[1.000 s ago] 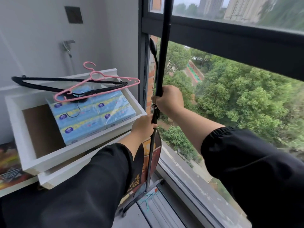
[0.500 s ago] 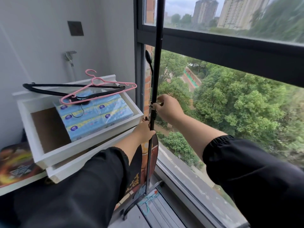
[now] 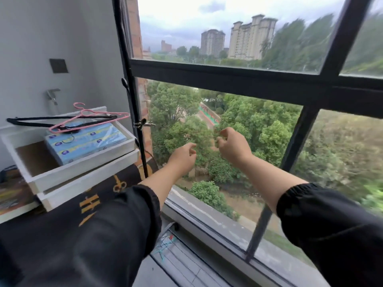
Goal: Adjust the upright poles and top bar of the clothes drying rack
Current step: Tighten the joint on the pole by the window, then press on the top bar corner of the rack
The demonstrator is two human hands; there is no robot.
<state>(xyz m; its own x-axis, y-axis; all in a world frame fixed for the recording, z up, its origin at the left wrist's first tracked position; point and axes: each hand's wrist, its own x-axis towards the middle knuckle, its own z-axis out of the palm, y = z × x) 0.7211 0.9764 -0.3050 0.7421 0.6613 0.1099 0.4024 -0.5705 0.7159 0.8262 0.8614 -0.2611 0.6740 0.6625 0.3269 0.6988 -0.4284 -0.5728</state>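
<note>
The rack's black upright pole (image 3: 135, 104) stands at the left edge of the window and runs out of the top of the view. A metal clamp screw (image 3: 143, 124) sticks out of it at mid height. My left hand (image 3: 182, 157) hovers in front of the glass, well to the right of the pole, fingers loosely curled and holding nothing. My right hand (image 3: 233, 147) is further right, also loosely curled and holding nothing. Neither hand touches the pole. The top bar is out of view.
Left of the pole, a white open box (image 3: 83, 164) holds blue tissue packs (image 3: 87, 139), with a pink hanger (image 3: 91, 116) and a black hanger (image 3: 41, 121) on top. A black cloth with gold print (image 3: 103, 195) hangs below. The window sill (image 3: 207, 220) and a dark mullion (image 3: 290, 158) lie ahead.
Both hands have let go of the pole and moved right, away from it. The view has swung right and up towards the window.
</note>
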